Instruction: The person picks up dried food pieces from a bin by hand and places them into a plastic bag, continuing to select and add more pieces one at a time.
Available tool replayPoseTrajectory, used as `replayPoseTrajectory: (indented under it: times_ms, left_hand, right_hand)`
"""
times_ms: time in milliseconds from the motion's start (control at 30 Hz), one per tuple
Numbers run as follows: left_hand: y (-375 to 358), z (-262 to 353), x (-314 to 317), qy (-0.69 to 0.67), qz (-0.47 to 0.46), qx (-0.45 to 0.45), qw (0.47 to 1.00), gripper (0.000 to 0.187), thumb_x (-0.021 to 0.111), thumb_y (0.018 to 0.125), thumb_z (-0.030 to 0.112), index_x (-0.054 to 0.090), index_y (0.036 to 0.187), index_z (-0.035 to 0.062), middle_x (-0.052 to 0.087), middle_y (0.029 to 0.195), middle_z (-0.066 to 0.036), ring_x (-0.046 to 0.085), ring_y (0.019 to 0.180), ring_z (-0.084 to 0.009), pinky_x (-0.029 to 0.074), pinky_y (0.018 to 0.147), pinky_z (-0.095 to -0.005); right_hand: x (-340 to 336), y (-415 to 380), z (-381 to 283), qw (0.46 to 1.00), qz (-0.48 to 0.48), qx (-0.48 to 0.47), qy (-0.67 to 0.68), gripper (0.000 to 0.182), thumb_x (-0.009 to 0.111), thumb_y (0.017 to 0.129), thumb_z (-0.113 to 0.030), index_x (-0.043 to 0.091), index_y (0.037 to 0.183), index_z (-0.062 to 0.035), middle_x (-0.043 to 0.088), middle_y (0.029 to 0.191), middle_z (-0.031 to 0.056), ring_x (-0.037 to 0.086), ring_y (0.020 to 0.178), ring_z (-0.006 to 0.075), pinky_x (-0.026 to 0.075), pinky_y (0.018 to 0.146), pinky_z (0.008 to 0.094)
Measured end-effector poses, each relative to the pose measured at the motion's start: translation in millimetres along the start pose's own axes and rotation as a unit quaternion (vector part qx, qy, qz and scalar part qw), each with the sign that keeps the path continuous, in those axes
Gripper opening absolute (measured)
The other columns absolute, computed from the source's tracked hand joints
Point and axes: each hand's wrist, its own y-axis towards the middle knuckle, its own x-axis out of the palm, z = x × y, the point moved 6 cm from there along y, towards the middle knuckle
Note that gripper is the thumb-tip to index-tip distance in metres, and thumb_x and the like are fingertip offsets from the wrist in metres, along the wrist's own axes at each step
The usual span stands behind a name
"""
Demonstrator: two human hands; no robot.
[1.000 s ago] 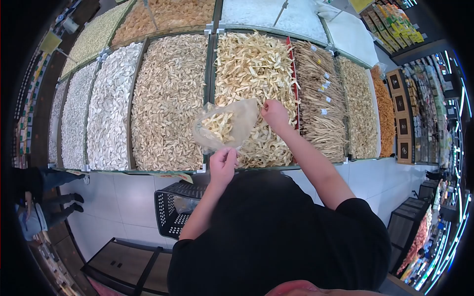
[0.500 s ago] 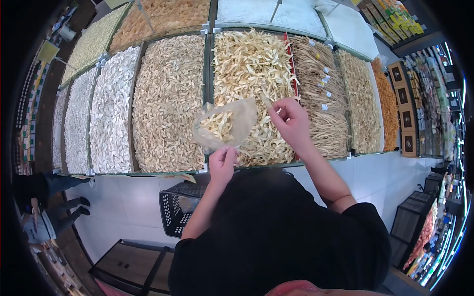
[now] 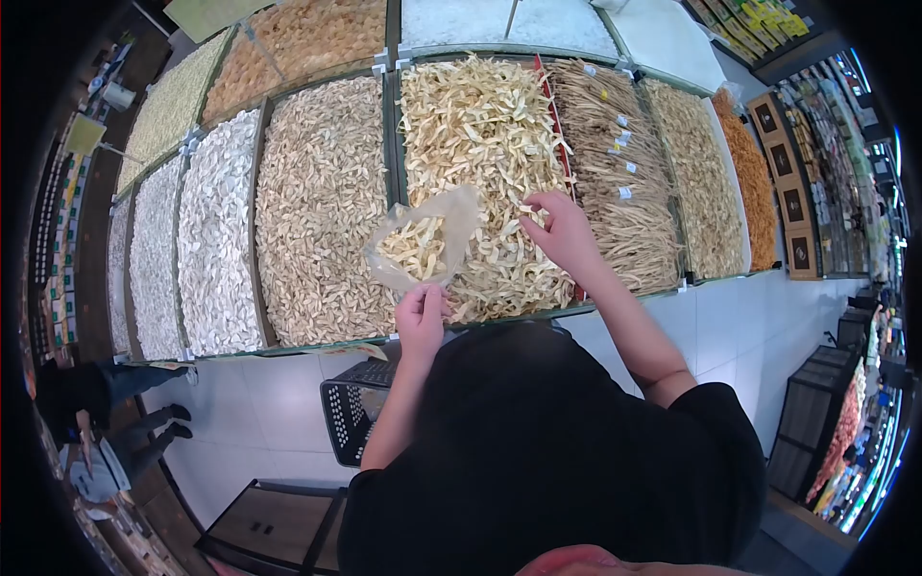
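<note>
My left hand [image 3: 421, 317] pinches the near rim of a clear plastic bag [image 3: 459, 223]. The bag gapes open and has pale dried slices [image 3: 415, 248] inside. It hangs over the front of a bin heaped with the same long, cream-yellow dried slices [image 3: 480, 115]. To the right of the bag, my right hand [image 3: 559, 228] hovers over this heap, thumb and forefinger bent toward each other. A small pale slice [image 3: 527, 208] shows at those fingertips. The remaining fingers of this hand are curled and partly hidden.
Bins of small beige slices [image 3: 322, 192] and white flakes [image 3: 219, 221] lie left. Bundled thin brown roots [image 3: 624, 202] lie right, past a red divider [image 3: 554, 115]. A black basket [image 3: 341, 418] stands on the floor below my left arm. Another person [image 3: 106, 413] is at far left.
The view has shifted slightly. My right hand has drawn away from the bag's mouth, and the strip at its fingertips shows less. My left hand keeps its hold on the bag.
</note>
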Motion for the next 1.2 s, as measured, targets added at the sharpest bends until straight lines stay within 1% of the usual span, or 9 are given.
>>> replayPoseTrajectory:
  times_ms: [200, 433, 533, 667, 733, 833, 933, 1067, 1200]
  left_hand:
    - [2.5, 7.2, 0.3, -0.01, 0.004, 0.005, 1.0, 0.023, 0.054, 0.108, 0.013, 0.064, 0.092, -0.0013, 0.058, 0.069, -0.002, 0.055, 0.061, -0.0081, 0.049, 0.062, -0.0244]
    - [-4.0, 7.9, -0.3, 0.011, 0.006, 0.013, 1.0, 0.023, 0.054, 0.108, 0.012, 0.064, 0.093, -0.0016, 0.059, 0.069, -0.003, 0.056, 0.062, -0.0091, 0.048, 0.061, -0.0245]
    - [-4.5, 0.8, -3.5, -0.022, 0.005, 0.013, 1.0, 0.022, 0.058, 0.107, 0.015, 0.067, 0.096, -0.001, 0.062, 0.071, -0.001, 0.059, 0.064, -0.0055, 0.046, 0.062, -0.0207]
    - [-5.1, 1.9, -4.6, 0.007, 0.01, 0.008, 1.0, 0.024, 0.053, 0.109, 0.014, 0.063, 0.092, -0.0012, 0.058, 0.068, -0.003, 0.055, 0.061, -0.0092, 0.048, 0.061, -0.0247]
    - [-4.6, 0.5, -4.0, -0.003, 0.013, 0.009, 1.0, 0.025, 0.053, 0.109, 0.014, 0.063, 0.092, -0.001, 0.058, 0.068, -0.003, 0.055, 0.061, -0.0091, 0.048, 0.06, -0.0246]
    - [-4.2, 1.4, -2.7, -0.006, 0.014, 0.008, 1.0, 0.025, 0.054, 0.109, 0.015, 0.063, 0.092, -0.0011, 0.058, 0.068, -0.003, 0.055, 0.06, -0.009, 0.047, 0.06, -0.0245]
    - [-4.0, 2.5, -0.8, 0.003, 0.024, -0.001, 1.0, 0.024, 0.054, 0.108, 0.014, 0.063, 0.092, -0.0009, 0.058, 0.068, -0.003, 0.055, 0.06, -0.0091, 0.047, 0.06, -0.0244]
    - [-2.1, 1.1, -0.4, -0.011, 0.016, 0.008, 1.0, 0.021, 0.058, 0.107, 0.014, 0.066, 0.097, -0.0018, 0.062, 0.07, -0.001, 0.057, 0.062, -0.0057, 0.045, 0.06, -0.0213]
    - [-0.3, 7.6, 4.8, 0.012, 0.013, 0.004, 1.0, 0.021, 0.056, 0.107, 0.012, 0.065, 0.094, -0.0018, 0.06, 0.069, -0.003, 0.056, 0.061, -0.008, 0.046, 0.06, -0.0231]
  right_hand:
    - [71.6, 5.7, 66.1, 0.995, -0.071, 0.016, -0.065, 0.024, 0.075, 0.088, -0.025, 0.072, 0.103, -0.0066, 0.068, 0.096, 0.0131, 0.067, 0.088, 0.0344, 0.054, 0.079, 0.0453]
    - [120.4, 24.8, 58.7, 0.986, -0.09, 0.046, -0.136, 0.024, 0.075, 0.086, -0.029, 0.074, 0.096, -0.0067, 0.07, 0.093, 0.0151, 0.07, 0.091, 0.0345, 0.057, 0.08, 0.0446]
    - [133.2, 30.9, 63.6, 0.981, -0.109, 0.078, -0.142, 0.024, 0.075, 0.086, -0.029, 0.075, 0.091, -0.0057, 0.072, 0.091, 0.016, 0.071, 0.089, 0.0351, 0.058, 0.078, 0.0446]
    - [137.2, 32.2, 69.8, 0.984, -0.102, 0.11, -0.092, 0.022, 0.074, 0.085, -0.027, 0.076, 0.088, -0.0047, 0.074, 0.084, 0.0143, 0.073, 0.08, 0.0315, 0.058, 0.073, 0.0426]
    - [128.4, 28.5, 69.8, 0.984, -0.1, 0.14, -0.042, 0.021, 0.074, 0.084, -0.026, 0.076, 0.088, -0.0048, 0.074, 0.081, 0.0131, 0.073, 0.077, 0.0287, 0.058, 0.071, 0.0406]
    - [116.0, 27.8, 72.6, 0.978, -0.119, 0.174, 0.01, 0.02, 0.072, 0.085, -0.028, 0.077, 0.091, -0.0091, 0.075, 0.092, 0.0136, 0.072, 0.087, 0.0325, 0.058, 0.078, 0.0445]
    - [74.2, 25.0, 58.3, 0.995, -0.021, 0.102, -0.003, 0.021, 0.074, 0.085, -0.027, 0.075, 0.091, -0.0073, 0.073, 0.087, 0.0137, 0.071, 0.08, 0.0322, 0.057, 0.074, 0.0439]
    - [17.6, 26.4, 40.5, 0.993, 0.08, 0.048, 0.065, 0.016, 0.077, 0.086, -0.02, 0.073, 0.09, -0.005, 0.067, 0.077, 0.0093, 0.063, 0.063, 0.0225, 0.051, 0.061, 0.036]
    - [-41.2, 23.1, -38.7, 0.983, 0.099, -0.027, 0.151, 0.011, 0.077, 0.087, -0.014, 0.071, 0.091, -0.0051, 0.062, 0.079, 0.004, 0.054, 0.058, 0.0134, 0.044, 0.055, 0.029]
